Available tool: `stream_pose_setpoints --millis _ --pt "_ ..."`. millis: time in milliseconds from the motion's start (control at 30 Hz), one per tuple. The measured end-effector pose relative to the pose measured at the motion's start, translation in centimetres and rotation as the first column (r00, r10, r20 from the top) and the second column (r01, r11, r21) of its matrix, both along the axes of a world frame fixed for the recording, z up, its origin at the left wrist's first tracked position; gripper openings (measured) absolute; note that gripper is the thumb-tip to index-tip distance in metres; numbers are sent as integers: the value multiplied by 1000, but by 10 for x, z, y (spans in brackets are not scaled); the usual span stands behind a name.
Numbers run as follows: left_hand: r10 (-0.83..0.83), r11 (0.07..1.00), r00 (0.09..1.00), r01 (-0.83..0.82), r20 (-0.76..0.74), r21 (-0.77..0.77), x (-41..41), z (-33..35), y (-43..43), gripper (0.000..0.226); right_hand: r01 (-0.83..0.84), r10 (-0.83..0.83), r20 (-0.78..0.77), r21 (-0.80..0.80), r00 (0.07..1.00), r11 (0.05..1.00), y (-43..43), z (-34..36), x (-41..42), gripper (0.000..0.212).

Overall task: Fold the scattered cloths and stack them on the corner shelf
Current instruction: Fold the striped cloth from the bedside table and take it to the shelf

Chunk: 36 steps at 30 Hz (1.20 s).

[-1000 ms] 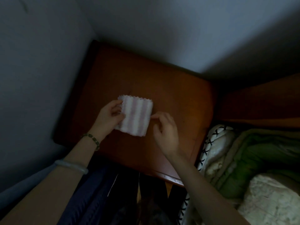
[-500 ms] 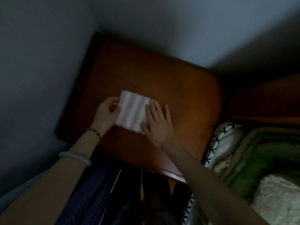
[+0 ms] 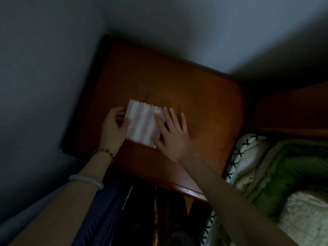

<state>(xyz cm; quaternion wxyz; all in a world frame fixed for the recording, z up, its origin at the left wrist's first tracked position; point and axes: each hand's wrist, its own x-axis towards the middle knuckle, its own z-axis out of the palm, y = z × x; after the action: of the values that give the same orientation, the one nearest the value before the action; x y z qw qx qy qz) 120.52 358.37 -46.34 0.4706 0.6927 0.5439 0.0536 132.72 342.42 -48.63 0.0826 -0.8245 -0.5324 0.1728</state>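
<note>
A small folded cloth (image 3: 142, 121) with pink and white stripes and zigzag edges lies flat on the brown wooden corner shelf (image 3: 195, 96), near its left front. My left hand (image 3: 113, 126) holds the cloth's left edge, thumb on top. My right hand (image 3: 170, 134) lies flat with fingers spread, its index finger and thumb pressing on the cloth's right side, the other fingers on the wood.
Grey walls meet behind the shelf. To the right lie bedding with a white, black-cross patterned edge (image 3: 246, 157) and a green quilt (image 3: 291, 174). A dark wooden headboard (image 3: 292, 112) stands at the far right. Dark clothing (image 3: 124, 210) hangs below the shelf's front edge.
My right hand went from pinching the cloth's right edge to lying flat and pressing on it. The left hand stayed on the left edge. The view drifted slightly.
</note>
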Motion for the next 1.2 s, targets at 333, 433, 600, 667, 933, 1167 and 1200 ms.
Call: stream_pose_setpoints --millis 333,433,600,667,933,1167,1200 --pt "-653 291 443 896 -615 336 -14 -31 -5 59 -47 48 15 -35 999 998 9 -21 -8 66" --pt "-652 308 430 903 -625 300 -20 -41 0 62 -51 51 2 -36 999 998 8 -23 -6 68" --pt "-644 311 440 898 -626 310 -14 -34 2 68 -12 13 5 -59 1000 998 14 -12 -10 72" --pt "-647 316 440 898 -623 307 -15 -35 1 69 -30 29 -4 -32 1000 999 13 -14 -9 70" --pt "-666 608 645 761 -376 229 -7 -19 -1 65 117 -104 -212 51 972 992 23 7 -9 60" --pt "-20 1000 971 16 -238 -18 8 -20 1 71 791 -714 -674 -328 187 517 40 26 -22 44" --pt "11 1000 959 -16 -284 -14 11 -19 1 70 783 -727 -674 -378 133 494 41 25 -21 42"
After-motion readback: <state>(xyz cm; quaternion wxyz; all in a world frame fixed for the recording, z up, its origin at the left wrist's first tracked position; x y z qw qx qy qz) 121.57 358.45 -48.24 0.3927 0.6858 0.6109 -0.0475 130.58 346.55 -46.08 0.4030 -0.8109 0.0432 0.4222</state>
